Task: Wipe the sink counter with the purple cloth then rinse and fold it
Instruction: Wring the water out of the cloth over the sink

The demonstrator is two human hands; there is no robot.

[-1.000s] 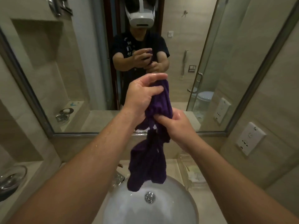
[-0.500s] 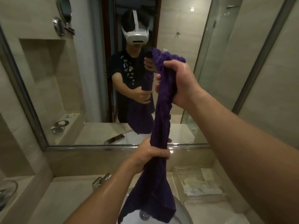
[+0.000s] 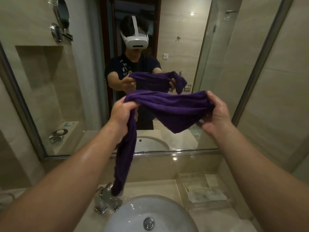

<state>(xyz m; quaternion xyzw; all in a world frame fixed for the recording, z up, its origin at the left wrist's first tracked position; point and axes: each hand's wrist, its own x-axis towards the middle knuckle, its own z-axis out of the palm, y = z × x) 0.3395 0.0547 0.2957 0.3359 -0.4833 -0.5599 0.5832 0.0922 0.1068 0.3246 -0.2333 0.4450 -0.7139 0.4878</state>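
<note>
Tiled bathroom, white sink [image 3: 138, 213], chrome tap [image 3: 107, 200], wall mirror [image 3: 192, 64], glass shower door [image 3: 205, 56]

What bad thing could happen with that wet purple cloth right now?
The purple cloth hangs bunched between the left hand and right hand. Its dangling tail reaches the faucet and might snag there. Any drips may land on the counter, not in the sink.

Both forearms extend forward, raised, wet. Left hand [image 3: 121, 113] has fingers curled, gripping the cloth [image 3: 168, 109] at one end. Right hand [image 3: 215, 114] pinches the opposite end, thumb on top.
</note>
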